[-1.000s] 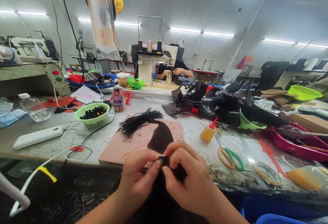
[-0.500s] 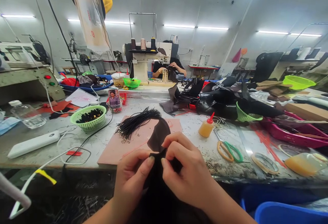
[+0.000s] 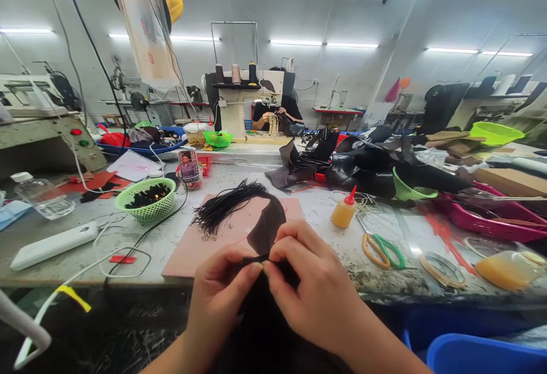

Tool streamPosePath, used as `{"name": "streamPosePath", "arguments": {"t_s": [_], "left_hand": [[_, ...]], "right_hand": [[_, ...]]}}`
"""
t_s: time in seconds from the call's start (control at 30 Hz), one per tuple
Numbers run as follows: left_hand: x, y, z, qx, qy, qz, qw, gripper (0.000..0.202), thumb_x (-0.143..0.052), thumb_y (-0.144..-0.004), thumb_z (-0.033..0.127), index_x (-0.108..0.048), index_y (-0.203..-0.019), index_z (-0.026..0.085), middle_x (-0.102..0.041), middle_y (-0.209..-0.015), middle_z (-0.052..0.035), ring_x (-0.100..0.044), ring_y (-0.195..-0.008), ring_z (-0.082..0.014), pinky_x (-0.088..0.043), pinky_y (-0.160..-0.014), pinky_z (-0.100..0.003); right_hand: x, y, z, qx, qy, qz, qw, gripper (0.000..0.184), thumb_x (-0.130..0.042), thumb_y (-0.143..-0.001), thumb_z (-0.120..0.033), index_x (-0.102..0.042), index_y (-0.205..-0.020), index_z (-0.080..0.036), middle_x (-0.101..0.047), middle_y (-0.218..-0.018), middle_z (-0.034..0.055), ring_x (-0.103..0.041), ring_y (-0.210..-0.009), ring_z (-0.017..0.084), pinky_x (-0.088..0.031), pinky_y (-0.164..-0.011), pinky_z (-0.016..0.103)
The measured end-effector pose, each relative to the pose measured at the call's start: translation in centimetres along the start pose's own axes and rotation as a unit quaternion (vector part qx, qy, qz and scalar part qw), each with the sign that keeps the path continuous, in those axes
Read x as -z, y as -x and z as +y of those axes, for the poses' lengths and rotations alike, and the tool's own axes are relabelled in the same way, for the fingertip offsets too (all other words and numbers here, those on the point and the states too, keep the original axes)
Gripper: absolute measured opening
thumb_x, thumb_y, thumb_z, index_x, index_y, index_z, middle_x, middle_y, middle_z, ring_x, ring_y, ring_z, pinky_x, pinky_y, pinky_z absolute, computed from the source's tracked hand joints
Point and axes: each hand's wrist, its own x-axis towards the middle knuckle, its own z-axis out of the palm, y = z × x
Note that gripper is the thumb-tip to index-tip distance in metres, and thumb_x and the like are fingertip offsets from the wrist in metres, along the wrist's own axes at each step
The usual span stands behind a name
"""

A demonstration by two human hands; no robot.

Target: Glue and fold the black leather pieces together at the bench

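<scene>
Fingers (image 3: pixel 245 279): my left hand (image 3: pixel 216 291) and right hand (image 3: pixel 320 285) each pinch nearly closed, thumb to forefinger, on one narrow black strip (image 3: pixel 255 259), tips close together.
Black strip: between my hands, before the near edge of the pink board (image 3: pixel 192 251).
Pink board: on the surface (image 3: pixel 316 208), under a dark brown piece (image 3: pixel 269 223) and black cords (image 3: pixel 228 206).
To my right: scissors (image 3: pixel 376 243), then a red-tipped bottle (image 3: pixel 343 212).
To my left: green basket (image 3: pixel 147 214) of black pieces; phone (image 3: pixel 188 167) propped beyond.
Farther off: another person (image 3: pixel 260 114) behind a sewing machine (image 3: pixel 239 112).
</scene>
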Motion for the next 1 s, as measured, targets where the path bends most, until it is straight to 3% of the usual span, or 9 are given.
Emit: {"name": "streamPosePath", "arguments": {"t_s": [0.13,0.23,0.33,0.43,0.5,0.7,0.93,1.0], "left_hand": [[-0.4,0.1,0.8,0.051,0.052,0.075,0.994,0.014,-0.077,-0.060,0.027,-0.068,-0.068,0.019,-0.067,-0.062,0.0012,-0.058,-0.057,-0.0112,-0.050,-0.057,-0.018],[-0.8,0.1,1.1,0.058,0.082,0.099,0.990,0.018,-0.078,-0.058,0.029,-0.067,-0.066,0.019,-0.068,-0.064,0.0010,-0.060,-0.063,-0.0125,-0.051,-0.062,-0.020],[-1.1,0.0,1.2,0.037,0.071,0.087,0.993,0.015,-0.076,-0.062,0.030,-0.066,-0.066,0.020,-0.070,-0.072,0.0016,-0.062,-0.071,-0.0122,-0.050,-0.067,-0.018],[-1.2,0.0,1.1,0.029,0.068,0.069,0.995,0.013,-0.073,-0.067,0.030,-0.064,-0.068,0.021,-0.071,-0.082,0.0007,-0.063,-0.083,-0.0153,-0.050,-0.077,-0.021],[-1.2,0.0,1.1,0.039,0.073,0.059,0.995,0.012,-0.072,-0.069,0.030,-0.064,-0.070,0.021,-0.070,-0.078,0.0010,-0.063,-0.083,-0.0162,-0.050,-0.079,-0.024],[-1.2,0.2,1.4,0.086,0.113,0.055,0.988,0.016,-0.073,-0.067,0.030,-0.060,-0.070,0.020,-0.064,-0.067,0.0028,-0.061,-0.068,-0.0132,-0.050,-0.065,-0.021],[-1.4,0.2,1.6,0.102,0.137,0.061,0.983,0.017,-0.073,-0.066,0.027,-0.058,-0.069,0.020,-0.063,-0.064,0.0026,-0.061,-0.064,-0.0141,-0.050,-0.061,-0.023],[-1.1,-0.2,1.8,0.095,0.108,0.040,0.989,0.018,-0.074,-0.064,0.026,-0.059,-0.068,0.020,-0.064,-0.066,0.0017,-0.060,-0.065,-0.0143,-0.050,-0.060,-0.021]], "right_hand": [[0.4,0.2,0.2,-0.006,0.011,0.043,0.999,0.009,-0.059,-0.074,-0.019,-0.053,-0.079,-0.016,-0.052,-0.083,0.0052,-0.055,-0.069,0.015,-0.048,-0.059,0.026],[0.8,0.1,0.2,-0.036,-0.007,0.001,0.999,0.013,-0.062,-0.072,-0.022,-0.052,-0.079,-0.018,-0.053,-0.082,0.0042,-0.055,-0.071,0.016,-0.048,-0.061,0.027],[0.9,-0.1,0.2,-0.053,-0.043,-0.036,0.997,0.010,-0.058,-0.074,-0.019,-0.048,-0.073,-0.019,-0.054,-0.081,0.0034,-0.054,-0.075,0.016,-0.047,-0.064,0.027],[0.6,-0.3,0.3,-0.057,-0.068,-0.027,0.996,0.011,-0.053,-0.077,-0.016,-0.045,-0.070,-0.019,-0.054,-0.079,0.0024,-0.052,-0.075,0.015,-0.044,-0.064,0.027],[0.3,-0.4,0.5,-0.059,-0.076,-0.013,0.995,0.011,-0.052,-0.076,-0.015,-0.043,-0.070,-0.020,-0.053,-0.075,0.0012,-0.051,-0.070,0.014,-0.042,-0.061,0.026],[0.0,-0.6,0.7,-0.059,-0.086,0.006,0.995,0.013,-0.051,-0.076,-0.014,-0.042,-0.068,-0.020,-0.051,-0.071,0.0002,-0.049,-0.067,0.013,-0.041,-0.059,0.026],[-0.2,-0.5,0.7,-0.059,-0.048,0.013,0.997,0.012,-0.051,-0.077,-0.015,-0.043,-0.069,-0.020,-0.052,-0.070,0.0003,-0.050,-0.065,0.014,-0.040,-0.057,0.026],[-0.1,-0.6,0.5,-0.050,-0.008,0.011,0.999,0.011,-0.051,-0.078,-0.017,-0.044,-0.070,-0.020,-0.052,-0.069,0.0005,-0.050,-0.063,0.014,-0.039,-0.054,0.025]]}}
